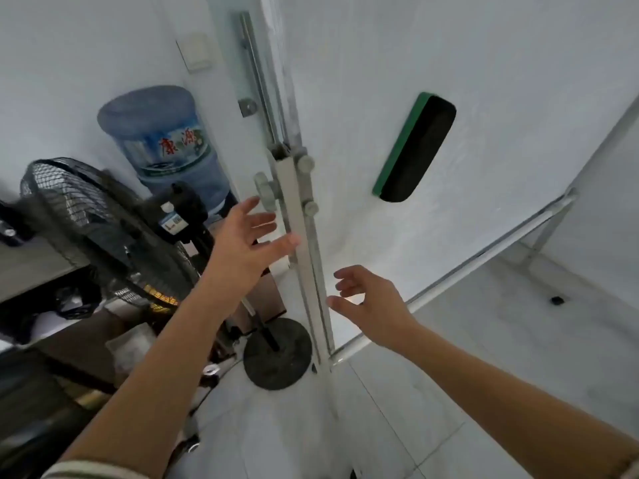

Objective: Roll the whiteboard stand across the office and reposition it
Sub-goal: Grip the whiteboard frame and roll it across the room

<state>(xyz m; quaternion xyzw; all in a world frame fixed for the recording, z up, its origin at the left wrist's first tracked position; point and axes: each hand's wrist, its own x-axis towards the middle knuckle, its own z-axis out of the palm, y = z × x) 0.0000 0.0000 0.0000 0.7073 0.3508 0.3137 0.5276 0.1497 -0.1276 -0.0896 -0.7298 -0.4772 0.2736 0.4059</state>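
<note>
- Whiteboard stand (301, 236): upright grey post right in front of us, board face (449, 63) to its right, tray rail (484, 252) running along the board's lower edge.
- Eraser (415, 146): green-backed, stuck to the board face, well clear of both hands.
- Left hand (247, 236): fingers spread wide, fingertips just at the post below the clamp knobs (266, 188); we have nothing in it.
- Right hand (366, 299): loosely curled and empty, just beside the post on the board side, not closed around it.
- Surroundings: black floor fan (103, 219), its round base (276, 354) near the post's foot, water bottle (162, 140) by the wall behind.
- Progress, as we judge it: whether the stand is already rolled into place or yet to be gripped, we cannot tell; neither hand has hold of it.
</note>
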